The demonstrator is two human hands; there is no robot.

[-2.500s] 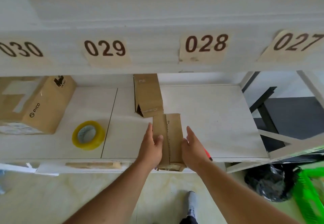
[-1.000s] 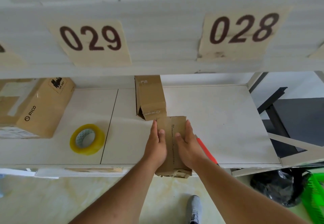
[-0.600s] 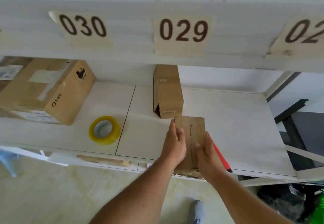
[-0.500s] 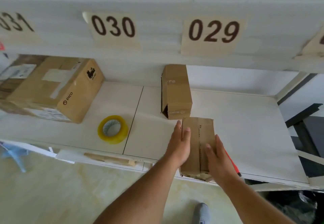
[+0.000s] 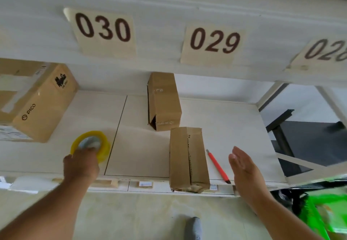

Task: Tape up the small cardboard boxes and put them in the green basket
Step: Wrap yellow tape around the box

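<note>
Now the left hand closes on the yellow tape roll, left on the shelf; the right hand hovers flat, holding nothing. Between them the untaped near box overhangs the edge: probably light, crushable, best held by its long sides.
</note>
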